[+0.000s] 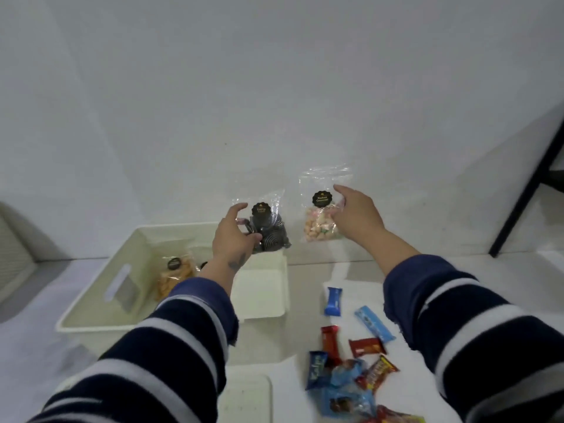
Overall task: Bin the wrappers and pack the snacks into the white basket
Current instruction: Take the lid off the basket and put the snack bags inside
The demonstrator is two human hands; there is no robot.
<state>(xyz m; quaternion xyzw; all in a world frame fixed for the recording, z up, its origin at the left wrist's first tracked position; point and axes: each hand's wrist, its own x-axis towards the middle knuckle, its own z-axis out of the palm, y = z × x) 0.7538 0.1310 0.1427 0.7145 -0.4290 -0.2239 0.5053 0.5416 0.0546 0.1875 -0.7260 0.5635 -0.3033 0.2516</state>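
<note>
Left hand (233,239) fingers curled round dark-biscuit bag (271,232), frame centre | right hand (355,213) pinches pastel-sweets bag (319,222) | white basket (91,312) lower left | wrapped bars (351,361) lower right

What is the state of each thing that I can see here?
left hand, grips the dark cookie bag
right hand, grips the pastel snack bag
dark cookie bag, upright
pastel snack bag, upright
white basket, holds an orange snack bag
small wrapped snacks, loose on the table
</note>
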